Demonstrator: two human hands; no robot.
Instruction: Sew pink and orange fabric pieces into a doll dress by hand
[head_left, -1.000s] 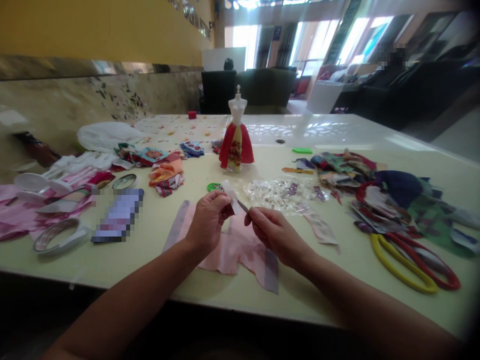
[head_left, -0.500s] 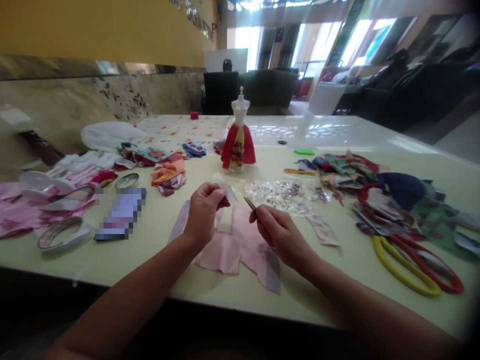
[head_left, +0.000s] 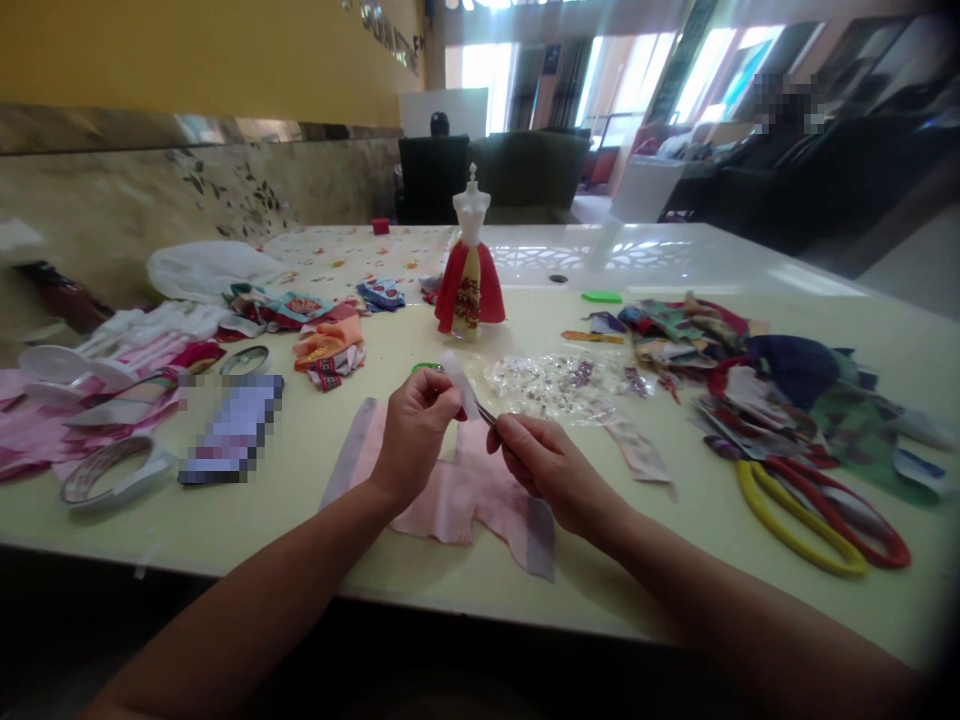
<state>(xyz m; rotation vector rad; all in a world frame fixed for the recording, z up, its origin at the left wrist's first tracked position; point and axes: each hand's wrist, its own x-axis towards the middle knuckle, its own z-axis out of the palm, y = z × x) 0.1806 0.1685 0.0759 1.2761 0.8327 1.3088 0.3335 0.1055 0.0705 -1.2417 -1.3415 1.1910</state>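
Observation:
My left hand is closed, pinching a small white strip that sticks up from its fingertips. My right hand is closed on thin metal tweezers, whose tip meets the strip. Both hands hover just above a pink cut fabric piece lying flat near the table's front edge. A clear bag of small beads lies just beyond my hands. Farther back stands a small white mannequin in a red dress.
Piled fabric scraps and yellow and red scissors lie at the right. At the left are tape rolls, a blurred flat object, pink cloth and more scraps. A pale table carries everything.
My hands parted half a second ago, the tweezers pulling away from the strip. Now they have come back together, with the tweezer tip at the strip again.

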